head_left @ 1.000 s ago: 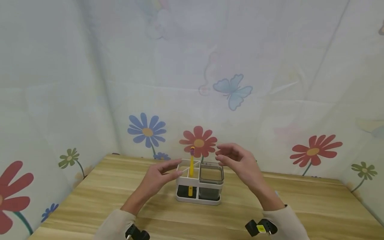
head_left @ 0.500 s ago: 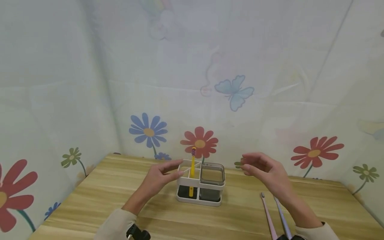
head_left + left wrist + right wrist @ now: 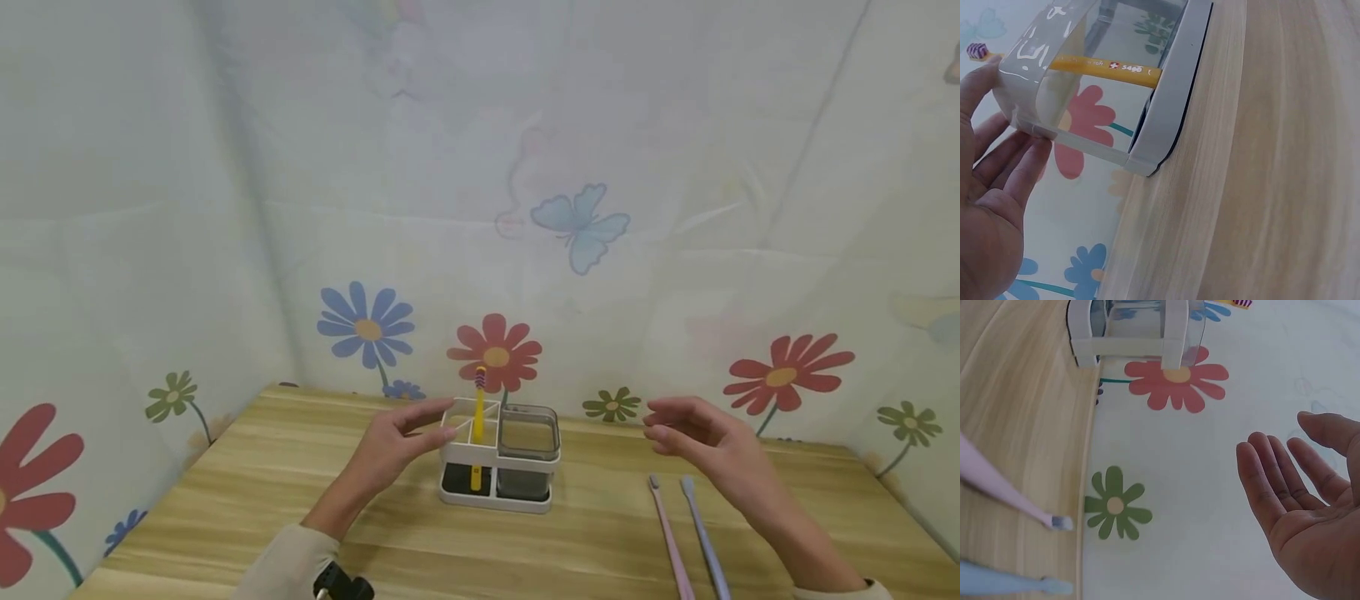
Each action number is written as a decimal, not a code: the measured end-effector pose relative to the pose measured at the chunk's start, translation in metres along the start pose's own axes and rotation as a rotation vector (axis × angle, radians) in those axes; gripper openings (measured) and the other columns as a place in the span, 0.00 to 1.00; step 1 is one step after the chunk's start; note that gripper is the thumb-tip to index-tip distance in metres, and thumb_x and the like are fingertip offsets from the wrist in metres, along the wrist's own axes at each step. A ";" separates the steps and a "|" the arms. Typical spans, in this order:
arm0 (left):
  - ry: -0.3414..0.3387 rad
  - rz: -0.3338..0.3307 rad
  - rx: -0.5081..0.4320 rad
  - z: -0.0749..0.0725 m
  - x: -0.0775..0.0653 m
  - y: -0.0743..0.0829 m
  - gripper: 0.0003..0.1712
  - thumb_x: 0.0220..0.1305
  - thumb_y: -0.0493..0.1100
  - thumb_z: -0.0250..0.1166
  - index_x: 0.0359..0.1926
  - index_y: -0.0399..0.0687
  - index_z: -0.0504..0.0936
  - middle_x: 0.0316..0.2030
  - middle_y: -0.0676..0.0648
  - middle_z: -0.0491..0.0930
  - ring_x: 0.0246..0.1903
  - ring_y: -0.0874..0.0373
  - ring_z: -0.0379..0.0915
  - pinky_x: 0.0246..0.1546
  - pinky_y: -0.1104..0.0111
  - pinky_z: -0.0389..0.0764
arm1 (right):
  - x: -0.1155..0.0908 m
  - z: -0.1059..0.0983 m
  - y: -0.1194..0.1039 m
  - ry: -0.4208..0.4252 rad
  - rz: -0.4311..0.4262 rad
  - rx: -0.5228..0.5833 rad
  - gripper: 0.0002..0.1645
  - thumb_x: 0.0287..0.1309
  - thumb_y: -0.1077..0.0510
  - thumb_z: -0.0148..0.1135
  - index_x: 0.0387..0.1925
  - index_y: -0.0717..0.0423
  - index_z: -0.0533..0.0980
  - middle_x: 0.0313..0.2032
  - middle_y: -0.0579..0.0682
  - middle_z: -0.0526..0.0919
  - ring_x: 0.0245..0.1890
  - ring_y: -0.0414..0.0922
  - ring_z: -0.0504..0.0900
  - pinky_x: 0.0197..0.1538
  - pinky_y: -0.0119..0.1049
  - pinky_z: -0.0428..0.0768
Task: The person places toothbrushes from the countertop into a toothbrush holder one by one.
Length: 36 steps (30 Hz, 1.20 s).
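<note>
My left hand holds the upper left end of a white toothbrush holder, thumb on one side and fingertips on the other, as the left wrist view shows. A yellow toothbrush stands in one of the holder's left compartments, bristles up. In the right part sits a clear grey cup. To the right, my right hand hovers above the table with loosely bent fingers and holds nothing. Below and left of it lie a pink toothbrush and a blue toothbrush, side by side, heads away from me.
Everything stands on a wood-grain table. A pale curtain printed with flowers and a butterfly hangs behind the table's far edge and along both sides.
My right hand has moved right, away from the holder, and both lying toothbrushes have come into view. My left hand stays at the holder. The yellow toothbrush stands as before.
</note>
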State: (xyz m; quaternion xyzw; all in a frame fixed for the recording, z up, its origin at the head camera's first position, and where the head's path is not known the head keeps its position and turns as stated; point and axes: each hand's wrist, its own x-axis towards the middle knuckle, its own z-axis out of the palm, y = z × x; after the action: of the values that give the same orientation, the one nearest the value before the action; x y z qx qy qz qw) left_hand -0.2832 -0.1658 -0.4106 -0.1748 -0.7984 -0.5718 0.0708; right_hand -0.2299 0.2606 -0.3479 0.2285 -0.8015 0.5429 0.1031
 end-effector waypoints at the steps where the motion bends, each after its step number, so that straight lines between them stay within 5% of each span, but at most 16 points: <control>1: 0.002 -0.002 -0.002 0.000 0.000 0.000 0.30 0.67 0.52 0.77 0.67 0.51 0.84 0.65 0.48 0.81 0.66 0.48 0.77 0.66 0.50 0.78 | -0.001 -0.002 0.001 0.000 0.005 -0.005 0.19 0.77 0.62 0.62 0.64 0.65 0.77 0.51 0.51 0.88 0.47 0.43 0.89 0.48 0.37 0.89; 14: 0.014 -0.011 -0.026 -0.001 -0.003 -0.003 0.29 0.67 0.51 0.77 0.66 0.52 0.85 0.65 0.48 0.81 0.66 0.48 0.77 0.65 0.51 0.79 | -0.010 -0.035 0.027 -0.013 0.126 -0.029 0.22 0.77 0.60 0.63 0.65 0.69 0.75 0.52 0.43 0.88 0.50 0.41 0.88 0.48 0.37 0.89; 23: 0.003 -0.011 -0.016 -0.002 -0.001 -0.002 0.28 0.68 0.51 0.76 0.67 0.51 0.84 0.66 0.47 0.81 0.66 0.47 0.76 0.66 0.51 0.78 | -0.013 -0.053 0.045 -0.085 0.291 -0.095 0.24 0.74 0.55 0.67 0.62 0.67 0.78 0.55 0.59 0.86 0.48 0.44 0.88 0.50 0.36 0.88; 30: -0.005 0.010 -0.002 -0.001 0.000 -0.001 0.28 0.69 0.50 0.75 0.67 0.49 0.84 0.66 0.45 0.81 0.66 0.46 0.76 0.67 0.49 0.76 | -0.018 -0.060 0.064 -0.152 0.288 -0.063 0.24 0.73 0.59 0.67 0.61 0.73 0.76 0.55 0.68 0.83 0.49 0.49 0.88 0.50 0.38 0.89; 36: -0.006 0.003 -0.002 0.000 0.001 0.000 0.28 0.69 0.50 0.75 0.67 0.49 0.84 0.66 0.45 0.81 0.66 0.46 0.76 0.66 0.51 0.77 | -0.023 -0.065 0.076 -0.223 0.318 -0.084 0.26 0.72 0.58 0.68 0.63 0.73 0.76 0.53 0.66 0.83 0.48 0.50 0.86 0.48 0.40 0.89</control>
State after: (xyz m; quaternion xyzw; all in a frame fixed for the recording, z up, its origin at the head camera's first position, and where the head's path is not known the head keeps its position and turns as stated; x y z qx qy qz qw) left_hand -0.2838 -0.1659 -0.4104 -0.1778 -0.7979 -0.5719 0.0688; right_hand -0.2516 0.3493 -0.3950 0.1531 -0.8559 0.4898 -0.0641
